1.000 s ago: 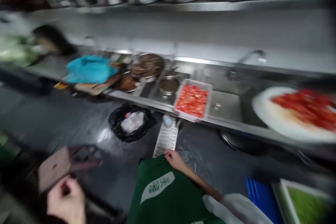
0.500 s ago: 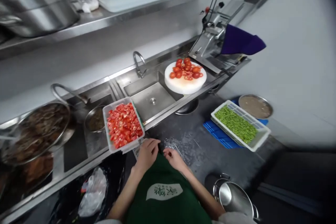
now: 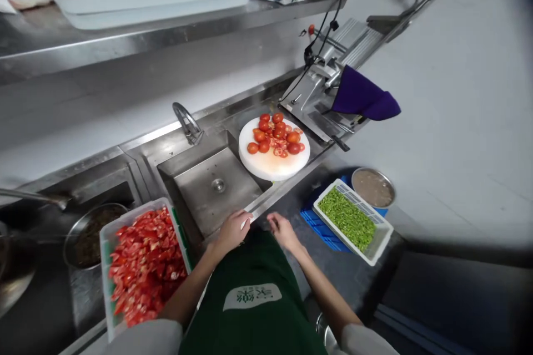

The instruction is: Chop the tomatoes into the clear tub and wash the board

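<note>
My left hand (image 3: pixel 233 232) is in front of the sink's front edge, its fingers curled together. A small white bit shows at its fingertips; I cannot make out what it is. My right hand (image 3: pixel 283 231) is a little to the right, apart from the left, with the fingers bent inward and their inside hidden. Both are just above my green apron (image 3: pixel 250 272). Ahead, a round white cutting board (image 3: pixel 266 169) bears whole and cut tomatoes (image 3: pixel 280 132). To the left stands a clear tub (image 3: pixel 105 266) full of chopped tomatoes (image 3: pixel 145 260).
A steel sink (image 3: pixel 208 199) with a faucet (image 3: pixel 187 122) lies left of the board. Beyond the board stands a metal slicer (image 3: pixel 325 83) with a purple cloth (image 3: pixel 364 94). At right, a white basket (image 3: pixel 385 236) holds chopped greens beside a round pan (image 3: pixel 372 187). A shelf (image 3: pixel 166 33) runs overhead.
My view has moved forward and right, so the tomato tub now sits nearer at lower left. Both hands have come up to the sink's edge. The board and tomatoes look the same.
</note>
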`<state>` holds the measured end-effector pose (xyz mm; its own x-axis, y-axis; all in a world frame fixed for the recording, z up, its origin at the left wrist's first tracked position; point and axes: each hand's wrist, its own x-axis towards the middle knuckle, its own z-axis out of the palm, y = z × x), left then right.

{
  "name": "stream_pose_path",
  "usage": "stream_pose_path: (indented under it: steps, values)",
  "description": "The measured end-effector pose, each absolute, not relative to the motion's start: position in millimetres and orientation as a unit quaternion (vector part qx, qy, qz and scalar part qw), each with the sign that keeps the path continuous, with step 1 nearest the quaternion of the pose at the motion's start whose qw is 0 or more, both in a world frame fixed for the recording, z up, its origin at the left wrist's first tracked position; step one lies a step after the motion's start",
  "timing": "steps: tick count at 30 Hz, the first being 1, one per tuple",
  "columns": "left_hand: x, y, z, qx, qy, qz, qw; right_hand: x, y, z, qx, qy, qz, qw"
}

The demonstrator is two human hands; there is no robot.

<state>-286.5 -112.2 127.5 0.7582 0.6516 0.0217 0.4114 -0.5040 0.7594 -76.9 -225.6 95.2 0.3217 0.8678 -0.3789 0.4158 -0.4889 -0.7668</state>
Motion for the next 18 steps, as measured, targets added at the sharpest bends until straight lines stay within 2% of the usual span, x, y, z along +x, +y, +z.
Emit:
stream_pose_path:
  steps: [4, 6, 7, 11, 13, 16, 18]
  values:
    - [-251, -74, 112, 0.830, 0.384, 0.137, 0.380, 19, -77, 107, -0.750, -0.480, 0.356, 0.283]
    - [-233, -63, 109, 0.805, 0.431, 0.156, 0.377, 56, 6, 114, -0.776, -0.527, 0.273, 0.215]
    - [-224, -60, 108, 0.789, 0.461, 0.165, 0.371, 69, 46, 117, -0.779, -0.533, 0.258, 0.207]
    - [-188, -50, 110, 0.723, 0.563, 0.195, 0.350, 93, 156, 126, -0.768, -0.567, 0.289, 0.068]
    - [-172, -42, 113, 0.697, 0.587, 0.224, 0.345, 100, 177, 124, -0.746, -0.587, 0.312, 0.042]
    - [-149, -18, 121, 0.641, 0.620, 0.284, 0.352, 115, 174, 123, -0.707, -0.618, 0.329, 0.101]
    - [-127, 6, 129, 0.569, 0.637, 0.340, 0.394, 124, 157, 127, -0.659, -0.639, 0.346, 0.195]
